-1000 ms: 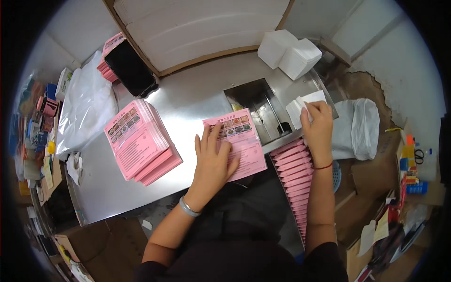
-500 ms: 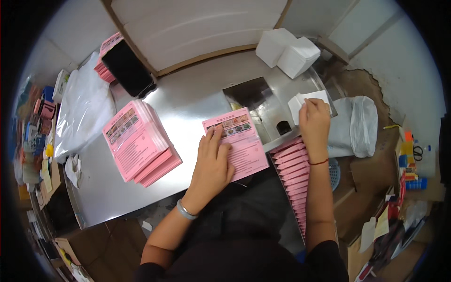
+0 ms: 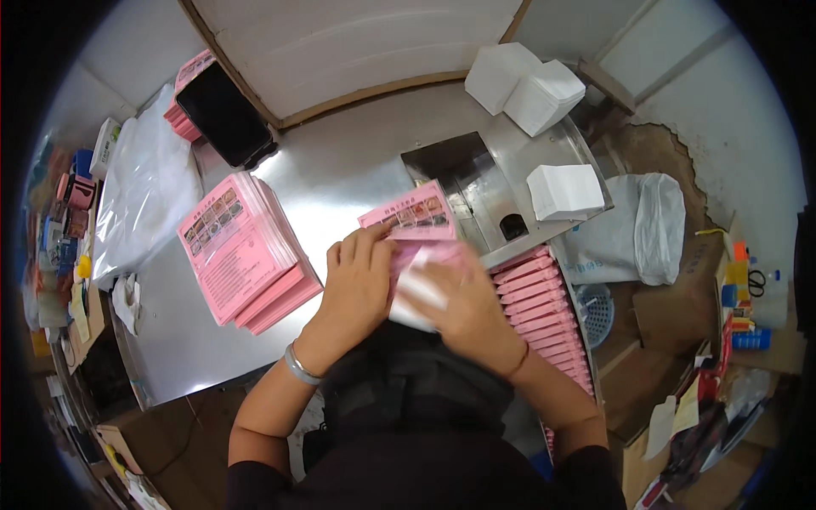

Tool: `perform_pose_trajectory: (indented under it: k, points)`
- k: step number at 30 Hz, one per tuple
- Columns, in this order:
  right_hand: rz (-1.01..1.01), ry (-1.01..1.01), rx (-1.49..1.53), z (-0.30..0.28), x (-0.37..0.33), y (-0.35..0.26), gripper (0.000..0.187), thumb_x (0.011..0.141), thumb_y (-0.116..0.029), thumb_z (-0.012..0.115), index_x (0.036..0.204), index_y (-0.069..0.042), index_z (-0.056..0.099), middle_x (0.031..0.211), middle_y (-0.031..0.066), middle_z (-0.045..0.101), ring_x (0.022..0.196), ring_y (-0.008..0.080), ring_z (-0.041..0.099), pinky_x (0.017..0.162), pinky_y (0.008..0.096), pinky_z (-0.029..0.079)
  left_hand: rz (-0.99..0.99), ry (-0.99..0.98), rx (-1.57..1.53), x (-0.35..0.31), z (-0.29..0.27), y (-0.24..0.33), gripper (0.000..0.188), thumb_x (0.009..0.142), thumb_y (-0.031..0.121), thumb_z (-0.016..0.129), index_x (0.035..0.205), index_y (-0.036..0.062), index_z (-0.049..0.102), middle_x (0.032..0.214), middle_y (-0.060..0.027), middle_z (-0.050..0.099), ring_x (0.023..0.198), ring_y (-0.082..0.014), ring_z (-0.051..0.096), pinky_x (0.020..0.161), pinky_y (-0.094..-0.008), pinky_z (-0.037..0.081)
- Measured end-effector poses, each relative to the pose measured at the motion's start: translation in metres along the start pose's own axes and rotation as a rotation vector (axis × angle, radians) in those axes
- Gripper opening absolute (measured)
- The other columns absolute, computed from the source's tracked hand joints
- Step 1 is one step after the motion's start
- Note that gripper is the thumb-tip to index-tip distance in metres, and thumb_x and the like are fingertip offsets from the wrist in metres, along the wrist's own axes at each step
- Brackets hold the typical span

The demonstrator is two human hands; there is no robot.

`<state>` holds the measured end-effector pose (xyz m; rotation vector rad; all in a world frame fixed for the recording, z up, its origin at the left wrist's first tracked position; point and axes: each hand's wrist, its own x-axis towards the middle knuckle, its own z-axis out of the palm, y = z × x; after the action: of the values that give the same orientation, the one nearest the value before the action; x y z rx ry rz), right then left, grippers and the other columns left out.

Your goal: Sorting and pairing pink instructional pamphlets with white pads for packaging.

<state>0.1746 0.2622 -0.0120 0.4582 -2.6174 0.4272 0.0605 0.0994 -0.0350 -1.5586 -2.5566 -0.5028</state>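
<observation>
A pink printed sheet [image 3: 422,223] with rows of food pictures lies in front of me at the table's near edge. My left hand [image 3: 353,279] rests at its left side, fingers bent and gripping its edge. Blurred by motion, my right hand [image 3: 469,313] lies over the sheet's lower half with a white folded napkin [image 3: 416,299] under its fingers. To the left stands a stack of matching pink sheets [image 3: 242,246]. A small pile of white napkins [image 3: 563,192] sits at the table's right edge, beyond my right hand.
Two taller white napkin stacks [image 3: 544,95] stand at the back right. A black phone [image 3: 224,115] leans at the back left beside clear plastic wrap [image 3: 149,187]. A row of folded pink packets [image 3: 544,310] fills a tray right of my lap. The metal table [image 3: 191,361] has a recessed opening [image 3: 463,183].
My right hand has come from the napkin pile leftward and down onto the pink sheet, bringing a napkin. My left hand has shifted slightly left, and the sheet has moved with it.
</observation>
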Motion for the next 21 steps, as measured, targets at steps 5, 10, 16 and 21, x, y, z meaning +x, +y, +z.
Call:
perform_pose_trajectory:
  k: [5,10,16,21]
  points:
    - [0.223,-0.172,-0.179,0.032,0.039,0.021,0.033,0.082,-0.007,0.054,0.110,-0.006,0.071,0.109,0.0155,0.065,0.099,0.0329,0.061,0.100,0.0522,0.043,-0.146,0.165,-0.204,0.003,0.001,0.018,0.045,0.065,0.012,0.079,0.100,0.0053,0.052,0.141,-0.0204,0.040,0.130,-0.0432,0.036,0.102,-0.0541,0.030]
    - [0.704,0.447,0.469,-0.039,-0.002,0.069,0.027,0.085,-0.003,0.061,0.111,0.000,0.069,0.112,0.0145,0.063,0.099,0.0323,0.057,0.090,0.0370,0.045,-0.172,0.159,-0.033,0.000,-0.009,0.030,0.045,0.071,0.015,0.076,0.114,0.0138,0.061,0.147,-0.0224,0.035,0.137,-0.0453,0.031,0.105,-0.0649,0.025]
    - [0.720,0.314,-0.589,-0.039,-0.016,0.113,0.022,0.088,-0.008,0.064,0.107,-0.001,0.071,0.099,0.0123,0.060,0.094,0.0309,0.055,0.085,0.0399,0.045,-0.101,0.093,0.126,0.034,-0.014,0.008,0.062,0.068,0.036,0.081,0.119,0.0088,0.058,0.121,-0.0153,0.049,0.113,-0.0357,0.045,0.087,-0.0502,0.038]
    - [0.683,0.264,-0.357,-0.049,-0.030,0.121,0.027,0.081,-0.003,0.065,0.107,-0.002,0.071,0.101,0.0119,0.059,0.094,0.0322,0.053,0.086,0.0420,0.045,-0.053,-0.137,0.147,0.048,-0.026,0.009,0.061,0.071,0.055,0.074,0.105,0.0056,0.060,0.130,-0.0247,0.049,0.103,-0.0329,0.053,0.082,-0.0442,0.044]
